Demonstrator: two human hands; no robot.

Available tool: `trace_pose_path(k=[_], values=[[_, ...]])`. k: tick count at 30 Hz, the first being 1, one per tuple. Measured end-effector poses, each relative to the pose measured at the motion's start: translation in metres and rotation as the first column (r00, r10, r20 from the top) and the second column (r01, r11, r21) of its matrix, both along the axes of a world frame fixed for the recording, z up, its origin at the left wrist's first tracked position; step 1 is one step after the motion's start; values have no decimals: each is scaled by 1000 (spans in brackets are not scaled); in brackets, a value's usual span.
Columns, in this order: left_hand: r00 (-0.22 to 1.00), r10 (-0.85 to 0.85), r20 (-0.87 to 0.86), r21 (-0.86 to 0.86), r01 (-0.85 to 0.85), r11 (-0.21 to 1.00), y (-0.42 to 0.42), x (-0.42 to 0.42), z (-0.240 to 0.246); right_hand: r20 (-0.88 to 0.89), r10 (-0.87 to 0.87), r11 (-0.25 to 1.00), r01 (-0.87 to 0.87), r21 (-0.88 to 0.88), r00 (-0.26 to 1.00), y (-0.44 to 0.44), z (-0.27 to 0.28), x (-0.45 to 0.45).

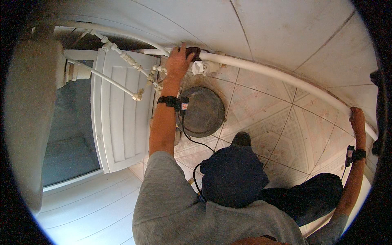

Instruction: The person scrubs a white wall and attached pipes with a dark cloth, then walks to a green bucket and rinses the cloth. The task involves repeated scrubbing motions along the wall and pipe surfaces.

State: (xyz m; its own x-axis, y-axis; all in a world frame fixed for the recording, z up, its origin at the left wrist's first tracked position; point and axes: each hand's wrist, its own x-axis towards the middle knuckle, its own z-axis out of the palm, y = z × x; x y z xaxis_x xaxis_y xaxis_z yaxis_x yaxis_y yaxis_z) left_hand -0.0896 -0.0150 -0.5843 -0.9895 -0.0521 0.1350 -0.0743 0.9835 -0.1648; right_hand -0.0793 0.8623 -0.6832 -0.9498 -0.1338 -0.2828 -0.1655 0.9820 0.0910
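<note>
My left hand (179,59) reaches to the white pipe (245,62) along the foot of the tiled wall. Its index finger and thumb lie around a dark brown cloth-like piece (193,53) pressed against the pipe. Just right of it, a pipe stub (211,67) has a crumpled white wrap (199,68) at its end. At the far right, my right hand (357,121) is curled against the same pipe; whether anything is inside the fingers is hidden. Both wrists carry black straps with small devices.
A round dark basin (202,111) stands on the tiled floor (263,122) below my left forearm. To the left are thin white pipes with valves (131,59), a louvred white cabinet door (128,113) and a drain fitting (76,73). A black cable (196,141) runs from my left wrist.
</note>
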Motion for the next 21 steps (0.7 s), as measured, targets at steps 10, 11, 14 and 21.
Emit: trace_pose_path(k=[10, 11, 14, 21], values=[[992, 67, 109, -259, -37, 965, -37, -13, -11, 18, 9, 999, -10, 52, 1000, 4, -2, -1], [992, 50, 112, -256, -19, 966, -38, -18, -13, -17, 32, 999, -31, 21, 999, 3, -1, 0], [963, 144, 226, -287, -76, 955, -29, -31, -21, -83, 56, 997, -60, -39, 995, -1, 1, 2], [950, -280, 135, 70, 273, 959, -8, -22, -19, -68, 102, 995, -103, -15, 992, -7, 7, 1]])
